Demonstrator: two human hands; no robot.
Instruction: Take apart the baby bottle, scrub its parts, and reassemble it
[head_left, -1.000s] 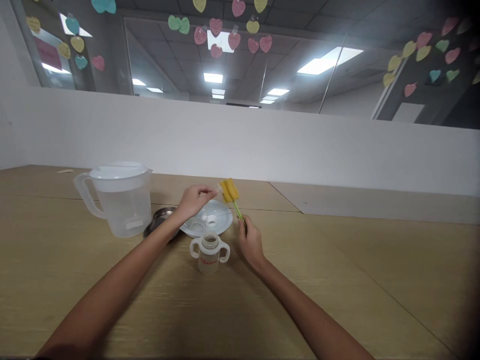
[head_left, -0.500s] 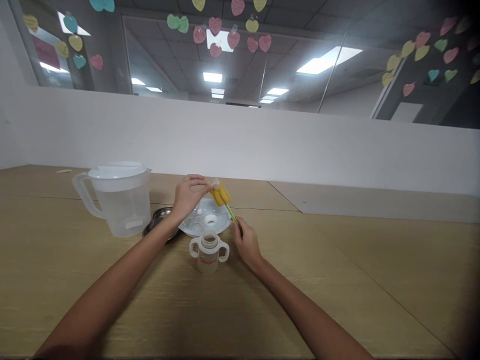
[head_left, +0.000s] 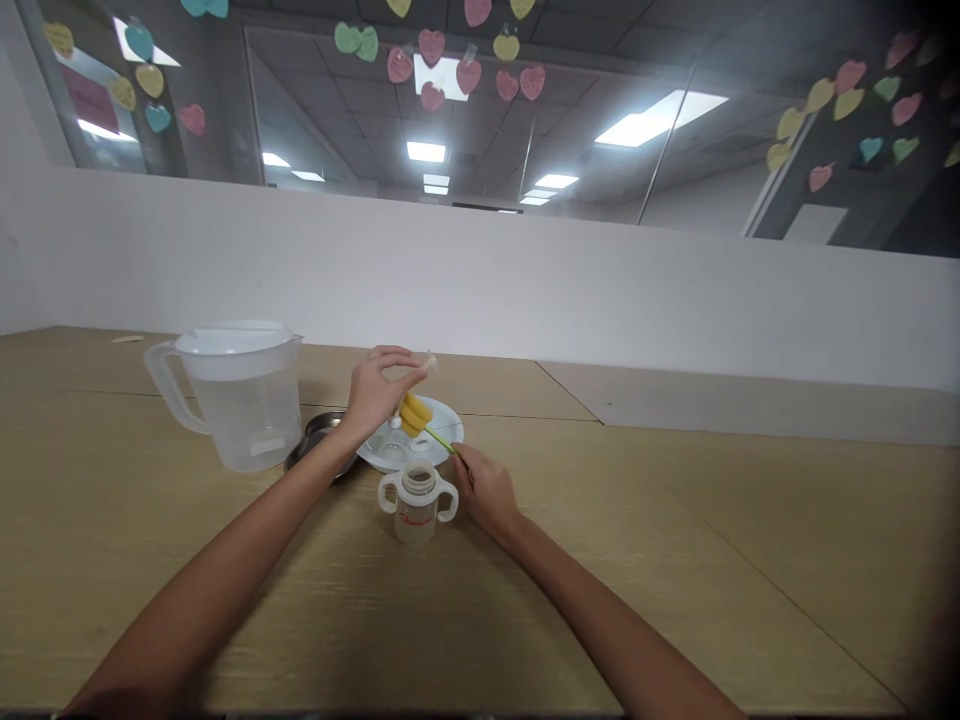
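Observation:
My left hand (head_left: 381, 388) is raised over the plate, its fingertips pinching a small translucent bottle nipple (head_left: 430, 363). In my right hand (head_left: 486, 490) is the green handle of a sponge bottle brush (head_left: 414, 412). Its yellow sponge head is over the white plate (head_left: 452, 420), just below my left fingers and apart from the nipple. A clear cap (head_left: 394, 446) and a white ring (head_left: 421, 444) lie on that plate. Close in front stands an uncapped baby bottle (head_left: 417, 515), upright, with two white handles and red lettering.
A lidded clear plastic pitcher (head_left: 247, 415) stands at the left. Beside it, partly behind my left forearm, is a dark metal tray (head_left: 319, 430). A white wall (head_left: 480, 280) under a window bounds the wooden table (head_left: 675, 560) at the back.
The brush head has moved left and down, away from the nipple and over the plate. My right hand has shifted slightly left. My left hand has stayed nearly still.

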